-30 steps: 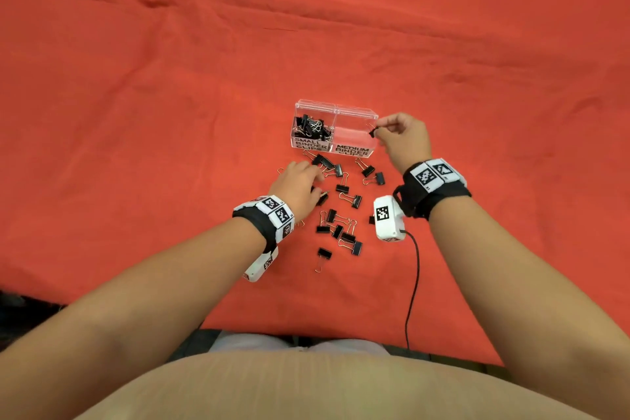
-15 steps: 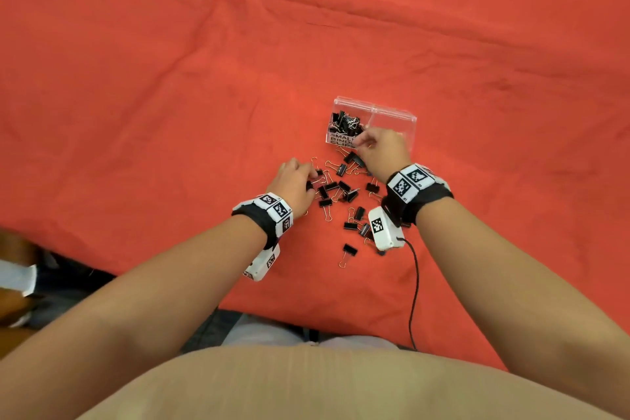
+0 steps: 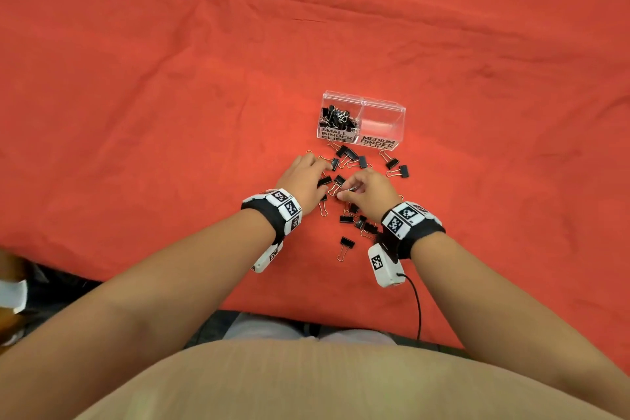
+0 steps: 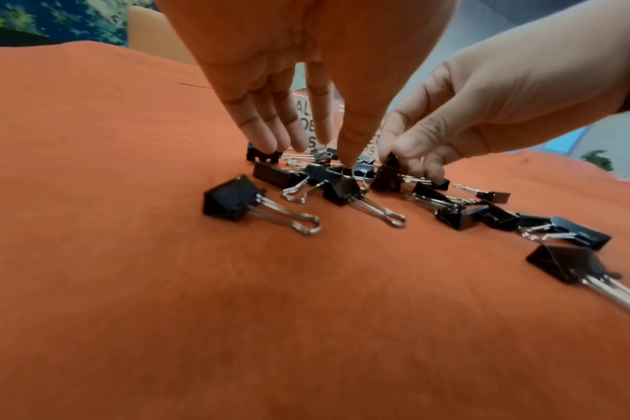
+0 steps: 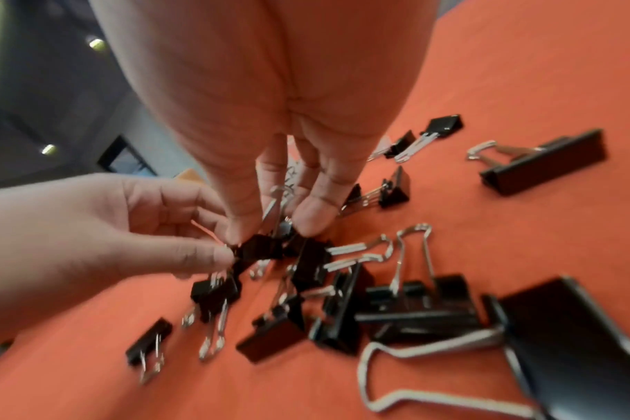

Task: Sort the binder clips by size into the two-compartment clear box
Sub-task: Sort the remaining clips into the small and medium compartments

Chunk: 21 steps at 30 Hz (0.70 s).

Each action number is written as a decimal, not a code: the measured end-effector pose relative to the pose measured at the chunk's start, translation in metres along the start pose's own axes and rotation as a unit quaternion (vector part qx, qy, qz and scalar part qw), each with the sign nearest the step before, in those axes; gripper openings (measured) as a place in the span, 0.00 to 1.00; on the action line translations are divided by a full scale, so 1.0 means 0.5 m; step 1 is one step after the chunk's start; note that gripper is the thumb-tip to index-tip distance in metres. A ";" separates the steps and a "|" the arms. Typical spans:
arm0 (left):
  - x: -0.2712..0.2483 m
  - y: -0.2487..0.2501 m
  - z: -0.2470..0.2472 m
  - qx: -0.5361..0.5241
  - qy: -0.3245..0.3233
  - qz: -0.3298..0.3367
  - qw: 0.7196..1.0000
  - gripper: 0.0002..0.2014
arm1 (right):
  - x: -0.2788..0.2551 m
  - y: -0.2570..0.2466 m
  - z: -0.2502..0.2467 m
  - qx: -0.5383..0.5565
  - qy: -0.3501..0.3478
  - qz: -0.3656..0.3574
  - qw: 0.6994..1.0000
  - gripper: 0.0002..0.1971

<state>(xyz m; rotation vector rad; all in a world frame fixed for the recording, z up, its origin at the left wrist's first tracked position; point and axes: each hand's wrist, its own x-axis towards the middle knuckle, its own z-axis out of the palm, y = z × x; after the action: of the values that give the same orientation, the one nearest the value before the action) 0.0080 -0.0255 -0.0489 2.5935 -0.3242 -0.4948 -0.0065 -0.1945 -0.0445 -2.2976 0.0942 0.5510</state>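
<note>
Beside left hand (image 3: pixel 304 177), right hand (image 3: pixel 370 189) (back from clear box (image 3: pixel 363 120)) now pinching clip (image 5: pixel 261 247); left fingers straight.

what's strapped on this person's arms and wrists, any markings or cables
Both forearms are bare, no sleeves. Each wrist wears a black band with white square tiles printed with black-and-white coded markers. A small white camera unit, also marked, hangs under each wrist; a thin black cable runs from the right one.

Black binder clips (image 3: pixel 346 218) with silver wire handles lie scattered on the counter just in front of the clear box (image 3: pixel 399 112). Its left compartment, labelled small, holds a heap of clips; the right, labelled medium, looks bare.
</note>
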 end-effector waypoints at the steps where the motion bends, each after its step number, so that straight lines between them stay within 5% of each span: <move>1: 0.004 0.003 0.003 0.009 -0.012 0.010 1.000 0.20 | -0.004 0.002 -0.004 0.028 0.008 0.008 1.000 0.06; 10: 0.018 0.001 0.014 0.003 -0.056 0.020 0.998 0.05 | -0.008 0.025 -0.059 0.139 0.079 0.098 0.982 0.07; 21: 0.011 -0.022 0.005 0.029 -0.111 0.055 0.992 0.25 | 0.000 -0.009 0.016 -0.100 0.031 0.056 0.993 0.15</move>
<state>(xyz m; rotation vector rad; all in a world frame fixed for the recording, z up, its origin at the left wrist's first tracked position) 0.0136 -0.0187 -0.0580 2.5635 -0.5599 -0.7470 -0.0085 -0.1860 -0.0465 -2.5173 0.2085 0.5673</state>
